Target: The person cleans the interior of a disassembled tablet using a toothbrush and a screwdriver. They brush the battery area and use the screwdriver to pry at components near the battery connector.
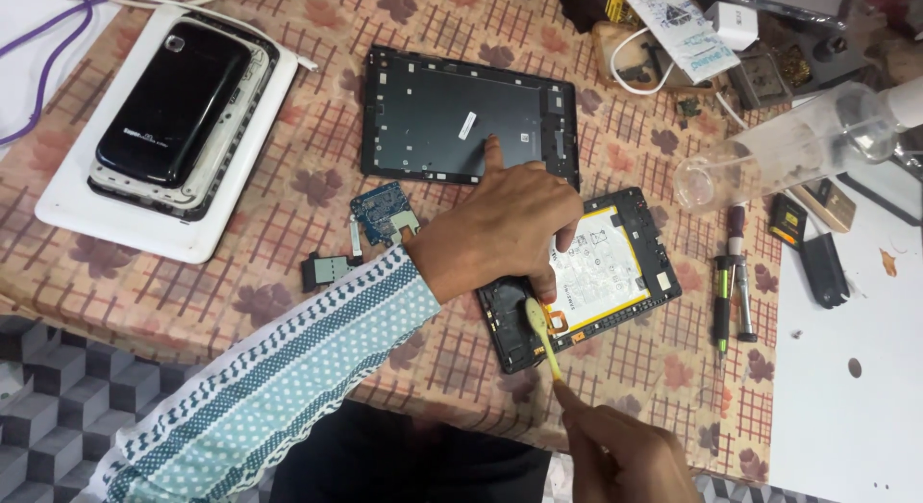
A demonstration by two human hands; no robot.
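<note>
My left hand [500, 229] presses down on an opened tablet body [646, 236] with a white battery, thumb on its near left part and index finger stretched toward the far side. My right hand [625, 455] holds a pale yellow toothbrush [540, 332] whose head touches the tablet's near left corner beside my thumb. A separate dark tablet back cover [452, 113] lies just beyond my left hand. A small blue circuit board [383, 213] and a small dark part [327, 269] lie left of my wrist.
A white tray [67, 205] at the far left carries stacked phones, a black one [173, 99] on top. A clear plastic bottle [779, 152] lies at the right, with screwdrivers [733, 282], a charger and cables, and a white board [846, 368] nearby.
</note>
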